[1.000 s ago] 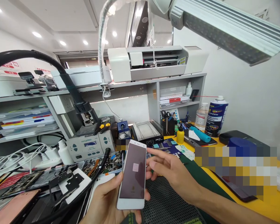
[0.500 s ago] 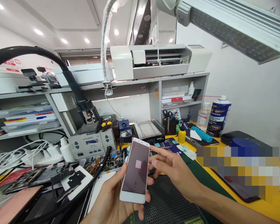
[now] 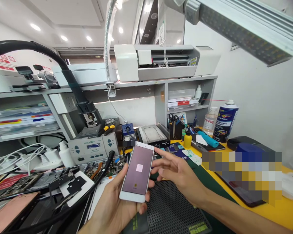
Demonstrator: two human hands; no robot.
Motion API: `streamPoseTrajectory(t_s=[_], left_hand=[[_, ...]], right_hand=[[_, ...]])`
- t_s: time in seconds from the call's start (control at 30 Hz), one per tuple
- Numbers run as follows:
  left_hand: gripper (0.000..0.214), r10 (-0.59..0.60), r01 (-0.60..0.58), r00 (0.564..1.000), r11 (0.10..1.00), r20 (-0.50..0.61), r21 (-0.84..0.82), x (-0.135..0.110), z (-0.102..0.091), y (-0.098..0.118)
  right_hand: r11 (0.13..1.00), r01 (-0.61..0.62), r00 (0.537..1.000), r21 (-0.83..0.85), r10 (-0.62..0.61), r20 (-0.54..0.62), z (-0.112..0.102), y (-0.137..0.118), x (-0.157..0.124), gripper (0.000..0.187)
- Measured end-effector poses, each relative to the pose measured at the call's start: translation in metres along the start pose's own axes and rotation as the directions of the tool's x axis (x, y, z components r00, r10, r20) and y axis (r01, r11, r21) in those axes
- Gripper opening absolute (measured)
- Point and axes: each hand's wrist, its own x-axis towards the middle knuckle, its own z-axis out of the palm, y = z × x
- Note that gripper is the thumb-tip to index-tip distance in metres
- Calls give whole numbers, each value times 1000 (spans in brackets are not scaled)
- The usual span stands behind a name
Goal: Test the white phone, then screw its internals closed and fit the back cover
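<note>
The left hand cradles a white smartphone above the black perforated mat; the right hand, loosely spread at its upper right edge, doesn't clasp it. Looks light, rigid, slick, breakable: best held by the sides.

Room over black mat beside phone — black hose bars left

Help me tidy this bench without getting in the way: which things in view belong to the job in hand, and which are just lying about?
In hand:
white phone, screen lit, held by the left hand
right hand, beside the phone's upper right edge

Apparently lying about:
blue spray can
yellow bottle
turquoise roll
pink panel
</note>
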Motion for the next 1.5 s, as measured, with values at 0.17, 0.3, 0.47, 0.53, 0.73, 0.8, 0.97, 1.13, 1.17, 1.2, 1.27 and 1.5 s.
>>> streamPoseTrajectory(t_s=[0.17,0.3,0.47,0.53,0.73,0.8,0.97,1.13,1.17,1.2,1.27,1.5], left_hand=[[58,19,-17,997,999,-79,36,0,4,-2],[68,42,-28,988,995,-148,94,1,6,-6],[76,-67,82,977,994,-203,69,5,-2,-9],[76,-83,102,976,991,-199,84,6,-5,-10],[73,-99,128,975,982,-201,139,3,-1,-8],[74,-122,154,972,977,-201,148,2,2,-5],[66,-99,134,973,978,-208,157,3,-4,-7],[57,-86,111,977,986,-193,121,9,-19,-16],[57,-86,110,977,987,-193,118,10,-20,-17],[57,-88,112,977,987,-194,114,10,-20,-17],[58,-91,114,975,988,-203,103,10,-16,-16],[56,-118,137,967,988,-226,70,10,-8,-11]], right_hand=[[1000,-10,999,-11,10,32,-1,2,2,76],[1000,-18,999,-8,18,47,-1,5,1,76],[1000,-1,999,9,1,45,-1,7,1,74],[999,-2,999,35,0,49,-1,8,2,74],[997,-41,998,70,37,53,-2,6,3,80],[996,-49,997,78,45,56,-2,7,3,81],[994,-53,997,92,48,53,-3,10,5,83],[995,-60,997,74,56,48,-3,10,6,84],[996,-62,997,67,59,50,-2,9,5,83],[996,-63,997,59,60,51,-2,9,4,82],[997,-67,996,45,64,56,0,8,2,79],[995,-68,990,-73,76,114,2,7,-1,51]])
